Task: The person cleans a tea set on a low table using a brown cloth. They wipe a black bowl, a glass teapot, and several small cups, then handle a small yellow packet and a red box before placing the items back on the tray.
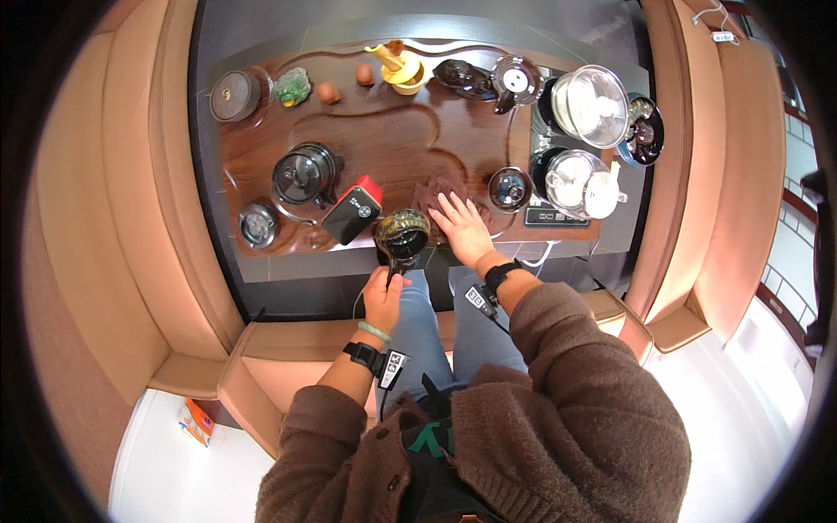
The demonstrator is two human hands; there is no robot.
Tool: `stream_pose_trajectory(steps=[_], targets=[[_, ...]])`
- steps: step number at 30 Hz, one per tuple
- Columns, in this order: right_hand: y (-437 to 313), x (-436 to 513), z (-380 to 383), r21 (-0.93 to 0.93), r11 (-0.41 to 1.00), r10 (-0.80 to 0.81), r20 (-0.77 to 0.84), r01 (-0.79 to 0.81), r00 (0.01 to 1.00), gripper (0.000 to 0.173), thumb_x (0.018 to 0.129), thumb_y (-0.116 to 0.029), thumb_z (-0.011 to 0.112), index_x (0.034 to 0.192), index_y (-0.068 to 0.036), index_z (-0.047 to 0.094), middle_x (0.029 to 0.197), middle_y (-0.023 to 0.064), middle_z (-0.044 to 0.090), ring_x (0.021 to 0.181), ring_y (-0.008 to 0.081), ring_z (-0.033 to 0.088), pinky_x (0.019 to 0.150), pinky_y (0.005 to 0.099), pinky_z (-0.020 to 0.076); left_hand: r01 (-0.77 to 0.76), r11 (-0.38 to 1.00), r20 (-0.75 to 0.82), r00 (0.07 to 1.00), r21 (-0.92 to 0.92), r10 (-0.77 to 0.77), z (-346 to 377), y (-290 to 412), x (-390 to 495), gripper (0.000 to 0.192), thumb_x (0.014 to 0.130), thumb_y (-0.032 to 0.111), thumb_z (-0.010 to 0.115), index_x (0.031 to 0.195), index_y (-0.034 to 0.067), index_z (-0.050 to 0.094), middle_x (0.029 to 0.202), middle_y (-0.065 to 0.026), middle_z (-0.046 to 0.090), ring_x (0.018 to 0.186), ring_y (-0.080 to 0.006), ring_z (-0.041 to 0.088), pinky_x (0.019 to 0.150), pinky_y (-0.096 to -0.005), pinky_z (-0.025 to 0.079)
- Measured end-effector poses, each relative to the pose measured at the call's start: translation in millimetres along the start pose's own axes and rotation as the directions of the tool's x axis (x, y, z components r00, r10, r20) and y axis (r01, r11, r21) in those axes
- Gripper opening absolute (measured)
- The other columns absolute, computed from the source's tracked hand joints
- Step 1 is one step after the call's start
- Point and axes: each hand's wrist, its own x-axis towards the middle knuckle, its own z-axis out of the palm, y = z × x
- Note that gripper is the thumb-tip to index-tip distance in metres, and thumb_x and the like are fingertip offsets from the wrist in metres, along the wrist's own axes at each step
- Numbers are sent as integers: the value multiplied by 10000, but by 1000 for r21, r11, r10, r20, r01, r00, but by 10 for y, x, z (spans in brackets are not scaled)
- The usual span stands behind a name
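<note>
My left hand (pixel 381 302) grips the handle of a dark glazed side-handled pot (pixel 402 234) with a gold pattern. The pot is tilted at the near edge of the wooden tea tray (pixel 366 140), and its dark hollow shows. My right hand (pixel 465 230) lies palm down with fingers spread on a crumpled brown cloth (pixel 439 195), just right of the pot. Left of the pot stands a black and red box (pixel 355 212) that bears writing. A dark round cup or bowl (pixel 510 189) sits right of the cloth.
Two clear glass kettles (pixel 590 104) (pixel 579 184) occupy the right end. A dark glass pot (pixel 304 173) and a small glass dish (pixel 258 225) stand left. Along the back are a lidded jar (pixel 235 96), a green figurine (pixel 292 87), a yellow strainer set (pixel 405 70) and a dark teapot (pixel 515 80).
</note>
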Motion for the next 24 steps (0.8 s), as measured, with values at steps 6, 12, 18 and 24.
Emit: stream_pose_trajectory(steps=[6, 12, 18, 24], targets=[[228, -550, 122, 78, 995, -65, 4, 65, 998, 464, 872, -79, 523, 1329, -144, 572, 1527, 94, 394, 1442, 310, 309, 1178, 500, 266, -92, 991, -49, 994, 94, 97, 300, 68, 355, 244, 989, 170, 516, 904, -32, 621, 846, -96, 650, 775, -192, 633, 730, -320, 496], [398, -864, 185, 143, 985, -103, 29, 98, 994, 444, 848, -76, 549, 1283, -137, 613, 1522, 84, 405, 1438, 300, 325, 1182, 490, 272, -73, 996, -87, 993, 53, 77, 557, 90, 786, 275, 994, 217, 558, 869, -26, 586, 808, -119, 609, 755, -241, 625, 706, -347, 482], [432, -883, 223, 169, 976, -128, -47, 134, 991, 394, 865, -119, 534, 1246, -123, 629, 1497, 88, 439, 1426, 291, 344, 1178, 486, 279, -76, 994, -99, 992, 73, 83, 742, 98, 1036, 304, 999, 236, 540, 875, -37, 589, 842, -124, 602, 775, -242, 626, 731, -357, 486], [436, -882, 205, 196, 969, -134, -99, 151, 986, 361, 869, -141, 530, 1209, -112, 648, 1478, 94, 459, 1414, 294, 360, 1166, 489, 300, -105, 991, -53, 993, 80, 110, 835, 157, 1150, 279, 1023, 218, 503, 953, -31, 609, 905, -77, 623, 817, -150, 645, 763, -288, 508]])
